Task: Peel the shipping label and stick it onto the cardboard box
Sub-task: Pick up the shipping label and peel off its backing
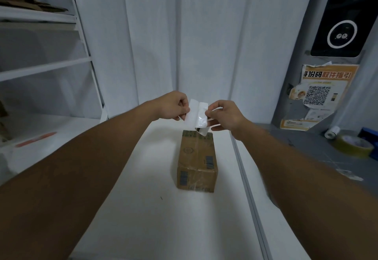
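Pinching a blank-backed shipping label (196, 116) above the cardboard box (197, 161), left hand (172, 105) and right hand (227, 114).

Both forearms were bare from the frame's lower corners to the wrists, with no sleeve, watch, ring or glove visible, and the left hand (171, 106) and right hand (227, 114) were likewise uncovered, fingers curled with short nails.
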